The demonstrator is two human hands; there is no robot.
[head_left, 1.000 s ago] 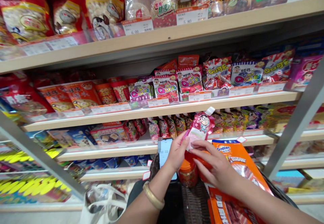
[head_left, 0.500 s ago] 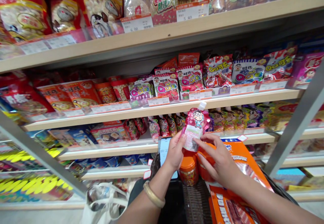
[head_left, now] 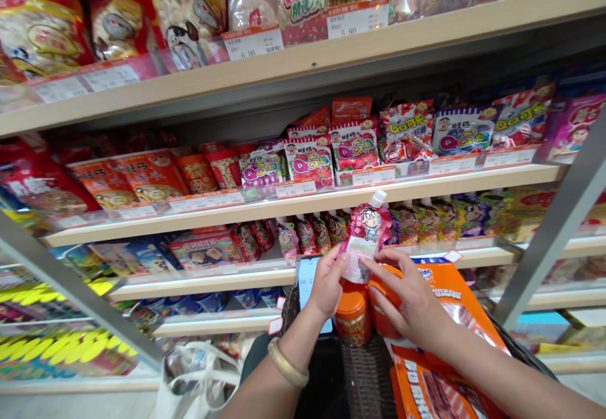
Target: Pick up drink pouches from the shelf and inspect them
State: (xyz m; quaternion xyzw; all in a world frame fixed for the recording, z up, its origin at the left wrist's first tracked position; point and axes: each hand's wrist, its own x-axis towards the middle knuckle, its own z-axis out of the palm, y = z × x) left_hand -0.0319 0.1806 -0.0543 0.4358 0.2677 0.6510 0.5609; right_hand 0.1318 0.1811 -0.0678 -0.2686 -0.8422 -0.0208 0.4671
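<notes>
Upright in front of the shelves is a pink spouted pouch [head_left: 368, 226] with a white cap and a cartoon child printed on it. My left hand [head_left: 327, 283] grips its lower left side between thumb and fingers. At the pouch's lower right, the index finger of my right hand [head_left: 414, 299] rests against the printed panel, its other fingers apart. Below the hands, orange-lidded jars [head_left: 353, 318] and orange snack bags [head_left: 447, 293] lie in a dark woven basket [head_left: 369, 375]. A lit phone [head_left: 307, 286] is behind my left wrist.
Shelf edges [head_left: 227, 211] cross in front of me, with several gummy candy bags [head_left: 310, 161] on one level. More spouted pouches [head_left: 426, 217] stand in a row below. Grey posts [head_left: 553, 223] slant at both sides. A white bag [head_left: 199, 375] sits low at left.
The view has shifted very slightly. Both hands and the pouch stay in nearly the same place, with the right index finger still against the pouch.
</notes>
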